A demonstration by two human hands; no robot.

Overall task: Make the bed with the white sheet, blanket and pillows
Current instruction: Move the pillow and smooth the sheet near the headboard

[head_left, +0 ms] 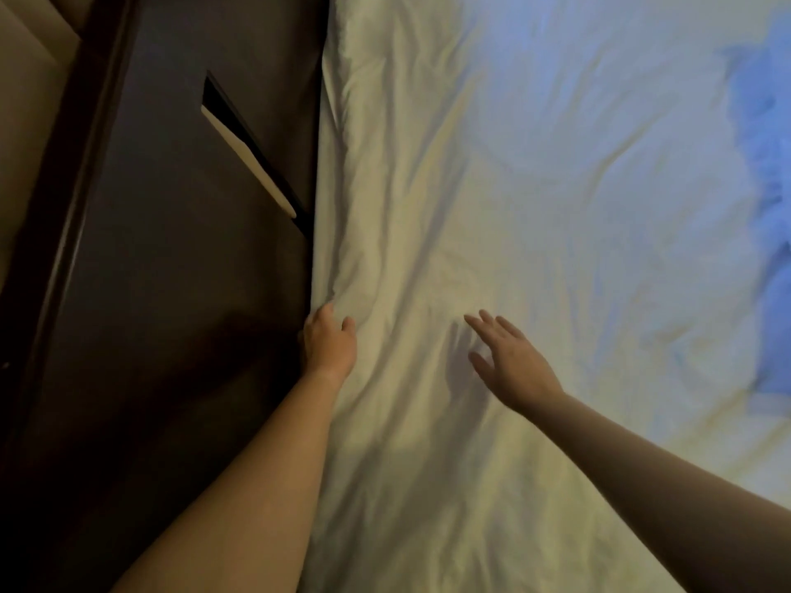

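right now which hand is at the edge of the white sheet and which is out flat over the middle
The left hand is at the white sheet's edge beside the dark headboard, fingers curled. The right hand is spread open over the wrinkled middle.

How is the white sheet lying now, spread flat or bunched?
Spread but wrinkled: the white sheet covers the bed, creased near the left hand at its edge.

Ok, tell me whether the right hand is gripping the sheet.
No, the right hand hovers flat with fingers spread over the white sheet, while the left hand grips its edge.
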